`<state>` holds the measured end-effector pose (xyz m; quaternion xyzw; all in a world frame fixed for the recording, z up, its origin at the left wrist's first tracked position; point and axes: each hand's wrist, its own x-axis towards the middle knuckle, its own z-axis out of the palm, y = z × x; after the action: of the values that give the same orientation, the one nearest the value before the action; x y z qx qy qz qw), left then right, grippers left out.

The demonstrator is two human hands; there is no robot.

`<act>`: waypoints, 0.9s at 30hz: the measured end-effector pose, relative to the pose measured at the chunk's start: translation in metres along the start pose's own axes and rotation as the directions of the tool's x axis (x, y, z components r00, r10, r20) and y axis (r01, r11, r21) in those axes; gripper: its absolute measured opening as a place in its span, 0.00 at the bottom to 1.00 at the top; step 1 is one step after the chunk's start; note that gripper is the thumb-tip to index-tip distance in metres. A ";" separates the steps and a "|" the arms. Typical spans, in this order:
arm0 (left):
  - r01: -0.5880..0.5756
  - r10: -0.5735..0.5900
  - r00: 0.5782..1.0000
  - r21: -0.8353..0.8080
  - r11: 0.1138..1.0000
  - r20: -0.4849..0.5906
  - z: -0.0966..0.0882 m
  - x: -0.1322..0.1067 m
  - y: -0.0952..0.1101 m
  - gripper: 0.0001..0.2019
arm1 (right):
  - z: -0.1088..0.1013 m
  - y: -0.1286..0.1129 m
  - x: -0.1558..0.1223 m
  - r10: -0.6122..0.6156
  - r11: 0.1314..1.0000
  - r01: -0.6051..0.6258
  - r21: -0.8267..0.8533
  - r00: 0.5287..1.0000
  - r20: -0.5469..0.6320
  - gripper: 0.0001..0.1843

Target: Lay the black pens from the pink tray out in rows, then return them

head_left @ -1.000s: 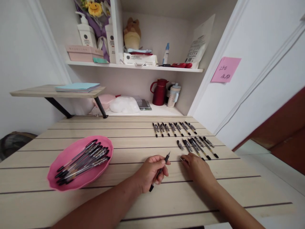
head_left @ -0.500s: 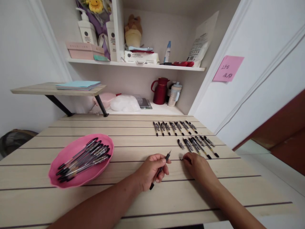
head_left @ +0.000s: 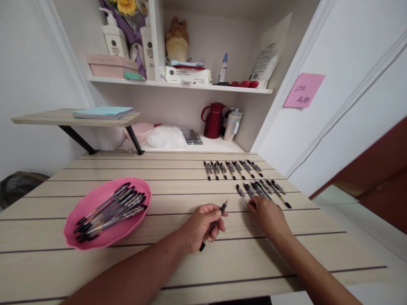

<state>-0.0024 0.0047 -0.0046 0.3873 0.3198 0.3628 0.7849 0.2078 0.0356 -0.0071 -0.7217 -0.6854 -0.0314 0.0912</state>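
My left hand (head_left: 199, 225) is closed round a black pen (head_left: 213, 224) whose uncapped tip points up and away from me, held just above the wooden table (head_left: 178, 262). My right hand (head_left: 267, 214) lies on the table with its fingertips at the near end of a row of pens and caps (head_left: 262, 190); its fingers are curled and I cannot make out what they pinch. A second row of pens (head_left: 232, 168) lies farther back. A pink dish (head_left: 95, 231) at the left holds several black pens (head_left: 111, 209).
Behind the table a recess holds a red jug (head_left: 213, 120), a white cup (head_left: 232, 125) and a plastic bag (head_left: 165, 137). A small raised shelf (head_left: 73, 120) carries a teal notebook. A pink note (head_left: 303, 90) sticks to the white door on the right.
My right hand has slid forward from the table into the near row of pens. My left hand and its pen have stayed almost still.
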 end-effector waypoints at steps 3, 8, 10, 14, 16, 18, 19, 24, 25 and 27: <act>0.002 -0.002 1.000 0.003 1.000 -0.009 0.000 0.000 0.000 0.09 | -0.002 0.001 0.005 0.019 0.998 -0.018 -0.054 1.000 0.009 0.10; 0.002 -0.002 1.000 0.005 1.000 -0.017 0.001 -0.001 0.001 0.08 | 0.000 -0.004 0.010 0.021 0.997 -0.018 -0.079 0.999 0.026 0.09; 0.001 -0.001 1.000 0.004 1.000 -0.016 0.001 -0.001 0.001 0.08 | 0.001 -0.004 0.011 0.013 0.996 -0.011 -0.088 1.000 0.023 0.10; 0.004 -0.004 1.000 -0.002 1.000 -0.016 0.001 -0.001 0.001 0.08 | 0.004 -0.003 0.013 0.005 0.994 -0.003 -0.111 1.000 0.019 0.11; -0.001 0.001 1.000 0.000 1.000 -0.014 0.001 -0.001 0.001 0.08 | 0.005 -0.003 0.014 0.007 0.993 -0.005 -0.117 1.000 0.017 0.11; -0.002 0.002 1.000 0.002 1.000 -0.016 0.002 -0.001 0.001 0.08 | 0.006 -0.003 0.015 0.003 0.993 -0.002 -0.119 1.000 0.010 0.11; 0.000 0.000 1.000 0.002 1.000 -0.019 0.002 -0.001 0.001 0.08 | 0.007 -0.004 0.015 0.000 0.993 0.000 -0.119 1.000 0.006 0.10; 0.012 -0.012 0.999 -0.013 1.000 -0.039 0.002 -0.001 0.001 0.07 | 0.006 -0.002 0.014 -0.004 0.995 0.002 -0.096 1.000 -0.018 0.10; 0.006 -0.007 0.999 -0.021 1.000 -0.044 0.002 -0.001 0.001 0.07 | 0.004 -0.001 0.012 0.000 0.996 -0.002 -0.085 1.000 -0.031 0.10; -0.011 0.008 0.998 -0.049 0.999 -0.058 0.002 0.000 0.000 0.07 | 0.000 -0.001 0.006 0.012 0.999 -0.014 -0.038 0.998 -0.064 0.10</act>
<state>-0.0008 0.0036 -0.0032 0.3588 0.3314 0.3854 0.7829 0.2072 0.0413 -0.0057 -0.7264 -0.6767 -0.0672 0.0993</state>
